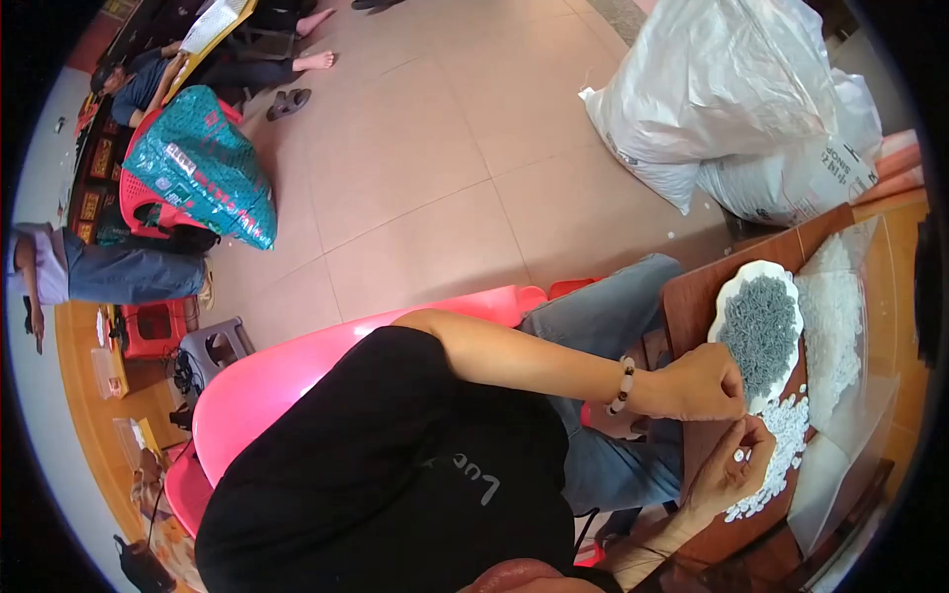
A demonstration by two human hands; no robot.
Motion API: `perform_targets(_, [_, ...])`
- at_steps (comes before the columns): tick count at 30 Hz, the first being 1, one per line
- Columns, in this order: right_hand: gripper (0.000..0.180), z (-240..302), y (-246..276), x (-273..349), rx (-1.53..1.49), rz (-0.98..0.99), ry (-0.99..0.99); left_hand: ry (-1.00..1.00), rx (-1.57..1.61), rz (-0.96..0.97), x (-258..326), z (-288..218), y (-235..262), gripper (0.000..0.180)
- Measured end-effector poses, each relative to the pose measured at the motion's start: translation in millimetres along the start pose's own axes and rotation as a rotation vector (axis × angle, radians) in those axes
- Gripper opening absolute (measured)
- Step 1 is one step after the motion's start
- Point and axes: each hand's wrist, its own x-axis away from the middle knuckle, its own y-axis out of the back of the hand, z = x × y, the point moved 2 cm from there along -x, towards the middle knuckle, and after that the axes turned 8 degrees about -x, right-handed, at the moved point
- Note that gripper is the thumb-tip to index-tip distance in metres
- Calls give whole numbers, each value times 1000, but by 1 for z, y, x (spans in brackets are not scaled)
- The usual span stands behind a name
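Observation:
My left hand (692, 383), with a beaded bracelet (622, 385) at its wrist, is closed in a pinch. What sits between its fingertips is too small to make out. Just below it, my right hand (736, 469) has curled fingers with a few small white pieces (741, 456) in them. The fingertips of both hands meet above the wooden tabletop (700, 450). Beside my left hand stands a white scalloped dish (725, 296) heaped with thin grey pin-like pieces (759, 331). Many small white round pieces (786, 435) lie loose by my right hand.
A clear plastic bag (830, 306) of white pieces lies beyond the dish. Large white sacks (712, 89) stand on the floor. A pink chair (267, 395) is behind me. A teal bag (203, 163) rests on a red chair (133, 193), near other people.

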Motion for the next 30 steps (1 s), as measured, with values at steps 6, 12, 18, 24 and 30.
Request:
perform_targets(6, [3,9,4,-2,28,25,74,48,-99,125,0,-1,4,22])
perform_targets(12, [14,-10,-3,15,-383,-121,-377,290,169,215,4,7,-1,17])
perform_targets(18, [11,-18,12,33,-589,-145,-514,421,249,216,10,8,-19,15])
perform_targets(24, [9,-30,16,49,-691,-141,-563,421,163,215,14,16,-27,15])
perform_targets(30, [5,-33,14,55,-791,-146,-615,405,162,228,16,16,-33,15])
